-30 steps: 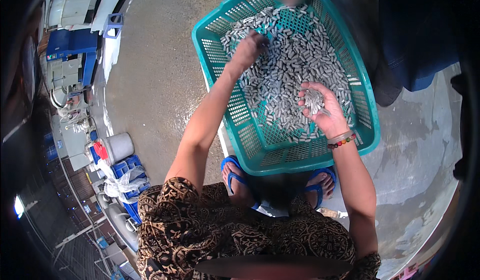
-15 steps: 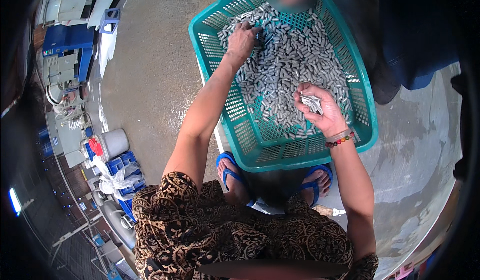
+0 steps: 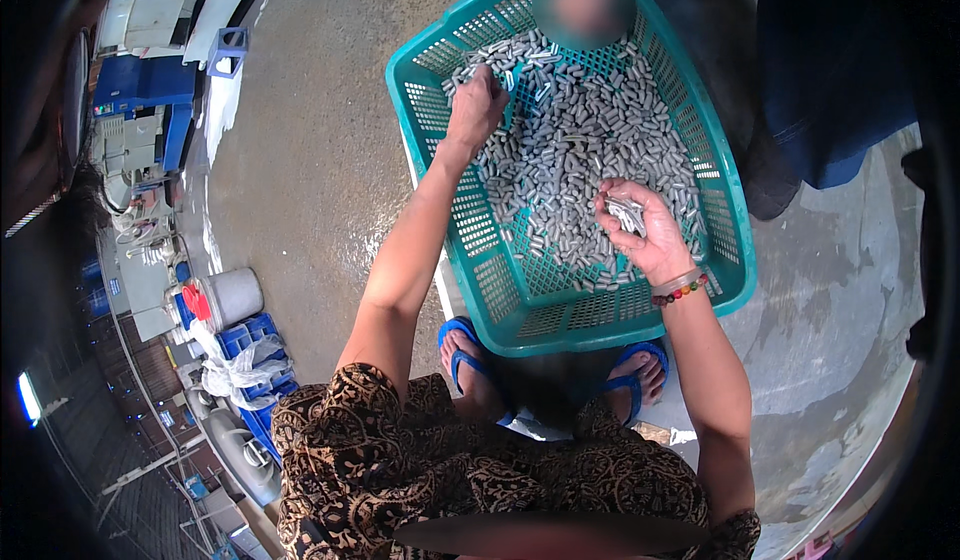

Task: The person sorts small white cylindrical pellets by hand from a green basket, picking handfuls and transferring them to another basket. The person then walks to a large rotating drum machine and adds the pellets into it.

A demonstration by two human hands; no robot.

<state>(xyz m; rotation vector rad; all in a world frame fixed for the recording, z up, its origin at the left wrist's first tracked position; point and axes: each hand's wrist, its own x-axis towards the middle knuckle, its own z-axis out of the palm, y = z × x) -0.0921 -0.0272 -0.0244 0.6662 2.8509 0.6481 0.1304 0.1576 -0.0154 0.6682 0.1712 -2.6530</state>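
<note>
A teal basket of grey metal pieces is shown on the floor. Pieces are pinched by the left hand; several are cupped in the right hand.

a small bright screen glows white-blue at the far left edge, low down, a narrow upright rectangle in the dark rim. on the blue machine at upper left sits a tiny panel with red and green specks, too small to make out. further down the left side a white bucket stands on the floor with a red tag or lid just beside it. below them a crumpled clear plastic bag lies against blue crates.
</note>
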